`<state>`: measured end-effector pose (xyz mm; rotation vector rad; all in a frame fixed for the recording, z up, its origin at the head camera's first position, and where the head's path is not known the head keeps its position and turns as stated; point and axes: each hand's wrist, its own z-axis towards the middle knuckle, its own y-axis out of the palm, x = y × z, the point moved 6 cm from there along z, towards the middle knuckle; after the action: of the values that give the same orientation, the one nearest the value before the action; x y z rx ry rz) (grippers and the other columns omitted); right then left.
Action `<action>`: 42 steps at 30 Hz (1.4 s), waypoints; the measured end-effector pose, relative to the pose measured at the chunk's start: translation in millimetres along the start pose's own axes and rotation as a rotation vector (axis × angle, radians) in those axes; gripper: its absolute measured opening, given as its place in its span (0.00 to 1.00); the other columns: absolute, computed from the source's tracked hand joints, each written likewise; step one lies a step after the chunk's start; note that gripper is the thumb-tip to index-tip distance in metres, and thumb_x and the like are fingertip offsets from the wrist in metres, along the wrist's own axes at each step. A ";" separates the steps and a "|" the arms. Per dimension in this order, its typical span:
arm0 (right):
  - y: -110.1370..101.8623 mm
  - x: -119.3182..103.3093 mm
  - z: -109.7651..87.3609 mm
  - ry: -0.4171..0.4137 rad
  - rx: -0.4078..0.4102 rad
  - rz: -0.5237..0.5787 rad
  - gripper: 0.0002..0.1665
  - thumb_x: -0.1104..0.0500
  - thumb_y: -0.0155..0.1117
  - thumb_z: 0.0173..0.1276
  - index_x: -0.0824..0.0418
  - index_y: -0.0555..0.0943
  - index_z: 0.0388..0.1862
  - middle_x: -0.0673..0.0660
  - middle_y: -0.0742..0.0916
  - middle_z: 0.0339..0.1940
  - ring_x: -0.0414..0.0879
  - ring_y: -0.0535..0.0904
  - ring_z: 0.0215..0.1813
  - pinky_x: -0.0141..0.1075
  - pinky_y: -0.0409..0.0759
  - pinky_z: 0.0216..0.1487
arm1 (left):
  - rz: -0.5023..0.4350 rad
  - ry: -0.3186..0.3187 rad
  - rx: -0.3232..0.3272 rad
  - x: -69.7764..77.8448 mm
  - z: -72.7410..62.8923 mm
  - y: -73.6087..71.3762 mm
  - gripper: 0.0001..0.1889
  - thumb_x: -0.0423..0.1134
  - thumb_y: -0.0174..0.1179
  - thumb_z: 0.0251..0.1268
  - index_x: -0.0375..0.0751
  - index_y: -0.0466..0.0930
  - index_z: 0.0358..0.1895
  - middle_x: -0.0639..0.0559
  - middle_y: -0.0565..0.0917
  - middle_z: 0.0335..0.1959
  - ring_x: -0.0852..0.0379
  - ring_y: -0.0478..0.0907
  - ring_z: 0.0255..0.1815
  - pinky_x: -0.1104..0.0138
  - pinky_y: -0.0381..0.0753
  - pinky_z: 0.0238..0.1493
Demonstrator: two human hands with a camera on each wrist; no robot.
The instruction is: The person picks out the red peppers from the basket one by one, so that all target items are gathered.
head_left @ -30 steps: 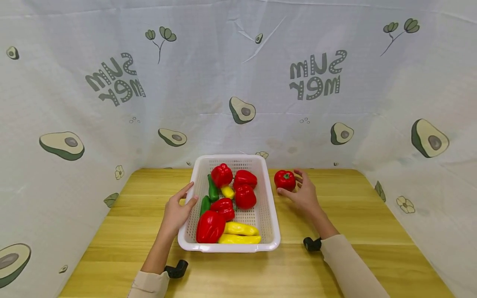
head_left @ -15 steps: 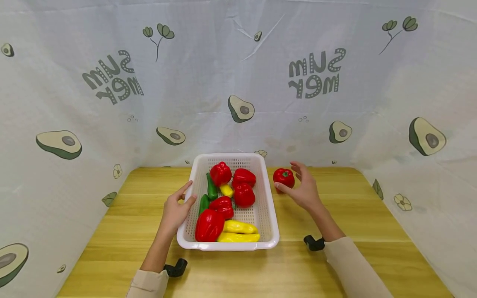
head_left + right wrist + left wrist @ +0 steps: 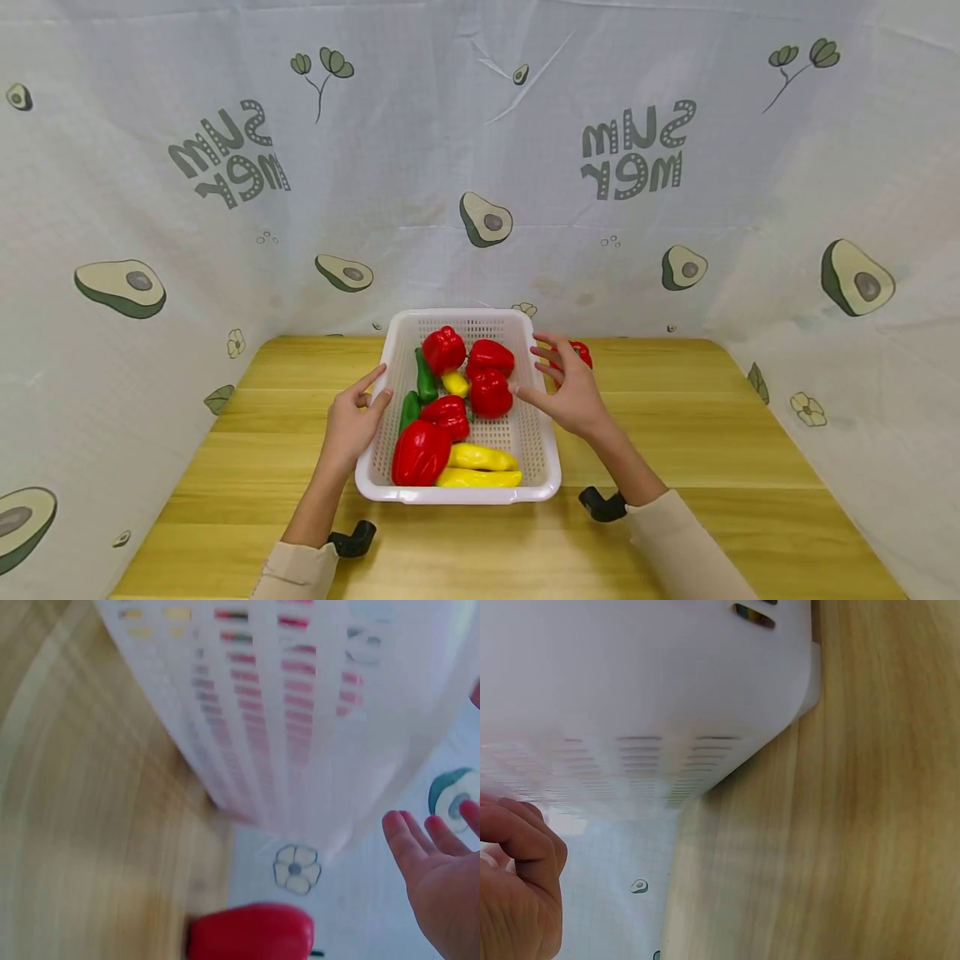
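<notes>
A white plastic basket (image 3: 551, 467) with slotted walls stands on the table, holding several red bell peppers (image 3: 423, 454), two green peppers (image 3: 427, 379) and long yellow peppers (image 3: 480, 478). My left hand (image 3: 354, 425) grips its left rim, thumb over the edge; in the left wrist view its curled fingers (image 3: 536, 840) lie against the outer wall. My right hand (image 3: 573, 396) is over the right rim, fingers spread and holding nothing, thumb above the inside. Behind that hand, a loose red bell pepper (image 3: 582, 353) sits on the table, partly hidden; the right wrist view shows it low (image 3: 251, 934).
The wooden table (image 3: 675, 417) extends to both sides of the basket and in front of it. A pale cloth (image 3: 420, 125) printed with avocados hangs behind the table and along both sides. Black wrist mounts (image 3: 602, 504) stick out beside the forearms.
My right hand has left the loose red bell pepper and moved left to the basket's right rim. That pepper stays where it was. My left hand keeps its place on the rim.
</notes>
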<state>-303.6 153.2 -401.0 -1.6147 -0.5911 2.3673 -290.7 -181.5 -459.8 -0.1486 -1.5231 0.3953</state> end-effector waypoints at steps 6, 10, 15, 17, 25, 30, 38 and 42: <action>28.7 -12.8 -3.7 0.028 -0.073 0.091 0.50 0.54 0.80 0.60 0.56 0.64 0.76 0.65 0.74 0.73 0.64 0.76 0.71 0.60 0.76 0.69 | -0.017 -0.008 -0.011 1.1 -1.2 0.8 0.25 0.43 0.62 0.75 0.56 0.76 0.73 0.50 0.78 0.16 0.56 0.79 0.17 0.63 0.88 0.24; 44.4 -21.3 -4.2 0.049 -0.106 0.147 0.49 0.54 0.79 0.61 0.56 0.63 0.76 0.65 0.74 0.74 0.62 0.76 0.70 0.58 0.77 0.69 | -0.018 0.001 -0.009 1.5 -1.2 1.1 0.25 0.43 0.62 0.75 0.56 0.76 0.72 0.52 0.75 0.14 0.57 0.77 0.16 0.64 0.86 0.23; 63.8 -28.5 -8.0 0.087 -0.134 0.151 0.47 0.52 0.80 0.60 0.49 0.66 0.74 0.57 0.75 0.72 0.60 0.78 0.69 0.55 0.80 0.67 | -0.018 -0.001 -0.011 1.4 -2.0 0.6 0.25 0.43 0.62 0.75 0.56 0.75 0.73 0.53 0.77 0.15 0.57 0.78 0.17 0.65 0.86 0.23; 71.1 -30.1 -9.8 0.091 -0.141 0.140 0.47 0.51 0.81 0.59 0.49 0.67 0.73 0.54 0.76 0.71 0.59 0.78 0.68 0.55 0.81 0.66 | -0.019 -0.001 -0.012 1.4 -2.3 0.8 0.25 0.43 0.62 0.75 0.55 0.75 0.73 0.54 0.76 0.15 0.57 0.78 0.17 0.65 0.86 0.23; 91.2 -32.9 -12.4 0.081 -0.168 0.107 0.46 0.49 0.79 0.60 0.53 0.68 0.73 0.57 0.77 0.70 0.62 0.79 0.66 0.57 0.82 0.63 | -0.024 -0.013 -0.015 -0.7 -1.6 0.2 0.25 0.45 0.62 0.75 0.56 0.75 0.73 0.53 0.78 0.16 0.58 0.79 0.18 0.64 0.87 0.24; 100.0 -39.3 -10.6 0.052 -0.207 0.053 0.45 0.45 0.79 0.59 0.50 0.70 0.72 0.56 0.77 0.71 0.58 0.81 0.64 0.55 0.84 0.62 | -0.021 -0.031 -0.005 -3.0 -2.0 -3.2 0.25 0.45 0.62 0.75 0.58 0.75 0.73 0.49 0.81 0.19 0.57 0.81 0.19 0.63 0.87 0.24; 107.4 -35.7 -12.3 0.031 -0.283 -0.078 0.44 0.46 0.79 0.58 0.54 0.72 0.71 0.56 0.80 0.68 0.55 0.80 0.63 0.51 0.85 0.61 | -0.038 -0.017 -0.026 -0.2 -1.5 -0.1 0.25 0.45 0.62 0.75 0.56 0.75 0.73 0.47 0.83 0.20 0.56 0.83 0.21 0.63 0.88 0.26; 108.6 -37.2 -15.1 0.022 -0.317 -0.109 0.44 0.45 0.79 0.59 0.57 0.73 0.71 0.58 0.81 0.66 0.55 0.79 0.61 0.51 0.86 0.59 | -0.036 -0.017 -0.029 0.3 -1.3 0.4 0.26 0.45 0.62 0.75 0.56 0.75 0.74 0.47 0.82 0.20 0.55 0.83 0.21 0.62 0.89 0.27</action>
<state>-270.6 44.4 -422.5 -1.6764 -1.0662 2.2615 -289.5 -180.9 -459.6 -0.1412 -1.5467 0.3466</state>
